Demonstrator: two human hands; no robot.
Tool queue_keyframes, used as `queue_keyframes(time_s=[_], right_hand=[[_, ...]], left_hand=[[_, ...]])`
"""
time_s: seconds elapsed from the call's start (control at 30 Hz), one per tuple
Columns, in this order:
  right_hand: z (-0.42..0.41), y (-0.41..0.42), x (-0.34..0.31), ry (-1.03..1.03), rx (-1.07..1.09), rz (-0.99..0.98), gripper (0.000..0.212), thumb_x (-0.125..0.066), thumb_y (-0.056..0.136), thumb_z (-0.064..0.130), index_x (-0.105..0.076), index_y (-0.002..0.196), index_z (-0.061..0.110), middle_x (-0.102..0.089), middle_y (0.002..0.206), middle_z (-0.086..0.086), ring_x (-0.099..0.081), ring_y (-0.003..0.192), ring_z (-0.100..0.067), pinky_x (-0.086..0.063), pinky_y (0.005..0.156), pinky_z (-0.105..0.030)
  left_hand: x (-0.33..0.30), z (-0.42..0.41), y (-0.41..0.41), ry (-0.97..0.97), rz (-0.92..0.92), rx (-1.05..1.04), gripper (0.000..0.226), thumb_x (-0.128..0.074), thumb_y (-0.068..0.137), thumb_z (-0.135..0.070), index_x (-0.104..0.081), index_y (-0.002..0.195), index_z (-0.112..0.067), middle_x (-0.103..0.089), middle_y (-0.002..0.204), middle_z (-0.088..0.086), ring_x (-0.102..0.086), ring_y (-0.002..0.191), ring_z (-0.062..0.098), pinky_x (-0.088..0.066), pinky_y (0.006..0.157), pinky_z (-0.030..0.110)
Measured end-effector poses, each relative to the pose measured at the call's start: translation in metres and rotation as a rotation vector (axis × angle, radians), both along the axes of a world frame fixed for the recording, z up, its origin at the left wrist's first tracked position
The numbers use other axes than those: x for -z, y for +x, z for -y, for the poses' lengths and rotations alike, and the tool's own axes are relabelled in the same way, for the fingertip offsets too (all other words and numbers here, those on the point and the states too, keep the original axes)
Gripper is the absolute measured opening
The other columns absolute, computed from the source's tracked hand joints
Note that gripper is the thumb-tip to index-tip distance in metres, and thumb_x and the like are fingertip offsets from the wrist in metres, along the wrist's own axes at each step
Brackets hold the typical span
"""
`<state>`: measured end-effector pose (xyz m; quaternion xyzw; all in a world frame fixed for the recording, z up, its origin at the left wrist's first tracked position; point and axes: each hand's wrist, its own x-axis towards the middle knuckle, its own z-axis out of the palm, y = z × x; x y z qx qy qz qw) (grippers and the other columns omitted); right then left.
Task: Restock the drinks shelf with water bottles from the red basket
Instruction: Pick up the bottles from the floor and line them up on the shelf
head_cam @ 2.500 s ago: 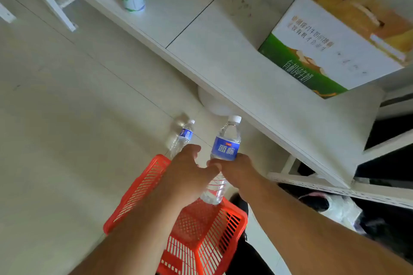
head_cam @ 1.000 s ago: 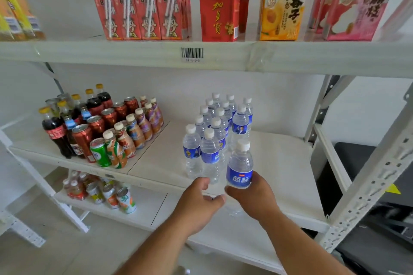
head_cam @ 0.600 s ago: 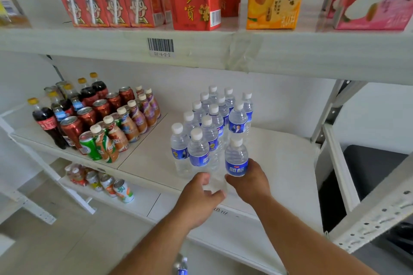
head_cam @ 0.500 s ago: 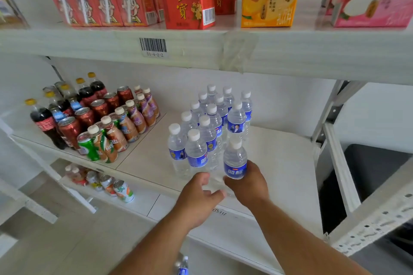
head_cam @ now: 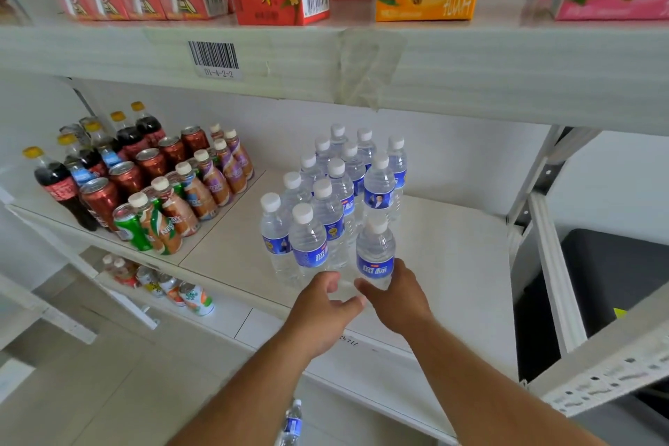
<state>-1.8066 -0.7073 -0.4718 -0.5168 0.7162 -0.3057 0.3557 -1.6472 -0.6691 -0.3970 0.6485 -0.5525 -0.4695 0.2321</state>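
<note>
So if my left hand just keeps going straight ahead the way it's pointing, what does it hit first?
Probably the front water bottle of the group, just ahead of your left hand; depth is hard to judge.

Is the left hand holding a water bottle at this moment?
No, the left hand holds nothing, while the right hand grips the clear plastic water bottle with a blue label.

Two bare forearms, left hand (head_cam: 322,304), right hand (head_cam: 398,297) (no sleeves visible)
</note>
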Motion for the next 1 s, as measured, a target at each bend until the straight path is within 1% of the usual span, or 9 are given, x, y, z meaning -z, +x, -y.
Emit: queue_keyframes(time_s=[0.17, 0.27, 0.33, 0.53, 0.63, 0.7, 0.8, 0.93, 1.0], right_hand=[[0.032, -0.002, -0.009, 0.019, 0.007, 0.013, 0.069, -0.081, 0.082, 0.050, -0.055, 0.137, 0.019, -0.067, 0.126, -0.008, -0.068, 0.109, -0.029, -0.054, 0.085, -0.036], [0.049, -0.004, -0.011, 0.031, 0.006, 0.021, 0.072, -0.081, 0.081, 0.050, -0.055, 0.139, 0.018, -0.068, 0.129, -0.009, -0.068, 0.112, -0.031, -0.055, 0.089, -0.038], [0.058, -0.004, -0.013, 0.038, 0.000, 0.038, 0.070, -0.081, 0.082, 0.048, -0.054, 0.140, 0.018, -0.069, 0.128, -0.007, -0.069, 0.112, -0.029, -0.053, 0.085, -0.035], [0.081, -0.003, -0.010, 0.066, -0.004, 0.051, 0.066, -0.079, 0.076, 0.056, -0.056, 0.130, 0.025, -0.074, 0.112, 0.002, -0.076, 0.087, -0.023, -0.063, 0.084, -0.041], [0.086, -0.001, -0.014, 0.077, 0.004, 0.071, 0.065, -0.079, 0.080, 0.051, -0.053, 0.131, 0.022, -0.074, 0.107, 0.002, -0.076, 0.079, -0.018, -0.062, 0.077, -0.037], [0.088, -0.001, -0.016, 0.087, 0.025, 0.086, 0.070, -0.081, 0.081, 0.047, -0.048, 0.136, 0.018, -0.072, 0.115, -0.001, -0.075, 0.088, -0.020, -0.055, 0.074, -0.031], [0.090, 0.000, -0.016, 0.096, 0.048, 0.113, 0.072, -0.082, 0.084, 0.037, -0.043, 0.139, 0.013, -0.068, 0.124, -0.004, -0.071, 0.104, -0.027, -0.049, 0.077, -0.032], [0.085, 0.001, -0.018, 0.096, 0.039, 0.143, 0.068, -0.078, 0.089, 0.030, -0.040, 0.143, 0.011, -0.065, 0.125, -0.004, -0.067, 0.101, -0.025, -0.048, 0.072, -0.028], [0.081, 0.002, -0.019, 0.095, 0.034, 0.160, 0.069, -0.076, 0.091, 0.028, -0.039, 0.147, 0.011, -0.063, 0.132, -0.005, -0.061, 0.099, -0.023, -0.047, 0.077, -0.030]], left_hand=[[-0.002, 0.015, -0.015, 0.012, -0.003, -0.023, 0.068, -0.070, 0.088, -0.046, -0.041, 0.148, -0.030, -0.047, 0.147, -0.010, -0.059, 0.115, 0.009, -0.044, 0.086, 0.026], [-0.002, 0.024, -0.024, 0.029, 0.006, -0.040, 0.067, -0.067, 0.090, -0.047, -0.039, 0.149, -0.031, -0.046, 0.149, -0.010, -0.052, 0.126, 0.014, -0.047, 0.097, 0.032], [-0.001, 0.029, -0.029, 0.035, 0.007, -0.044, 0.067, -0.067, 0.091, -0.047, -0.038, 0.149, -0.031, -0.046, 0.150, -0.009, -0.050, 0.129, 0.016, -0.046, 0.099, 0.034], [0.003, 0.040, -0.036, 0.037, 0.011, -0.058, 0.064, -0.065, 0.093, -0.045, -0.039, 0.149, -0.030, -0.047, 0.149, -0.009, -0.051, 0.129, 0.015, -0.042, 0.095, 0.029], [0.006, 0.040, -0.036, 0.046, -0.003, -0.070, 0.062, -0.066, 0.093, -0.043, -0.041, 0.148, -0.029, -0.048, 0.147, -0.009, -0.053, 0.127, 0.015, -0.044, 0.098, 0.030], [0.008, 0.039, -0.036, 0.049, -0.018, -0.083, 0.061, -0.067, 0.093, -0.042, -0.042, 0.147, -0.028, -0.049, 0.147, -0.008, -0.054, 0.126, 0.015, -0.045, 0.103, 0.034], [0.009, 0.037, -0.034, 0.055, -0.023, -0.093, 0.060, -0.067, 0.093, -0.041, -0.042, 0.147, -0.029, -0.048, 0.147, -0.009, -0.053, 0.129, 0.017, -0.045, 0.106, 0.037], [0.008, 0.036, -0.031, 0.044, -0.038, -0.091, 0.060, -0.067, 0.093, -0.041, -0.042, 0.147, -0.029, -0.048, 0.148, -0.009, -0.054, 0.124, 0.014, -0.046, 0.103, 0.036], [0.006, 0.034, -0.028, 0.035, -0.043, -0.085, 0.060, -0.067, 0.093, -0.040, -0.042, 0.147, -0.029, -0.048, 0.148, -0.009, -0.054, 0.117, 0.011, -0.046, 0.100, 0.034]])
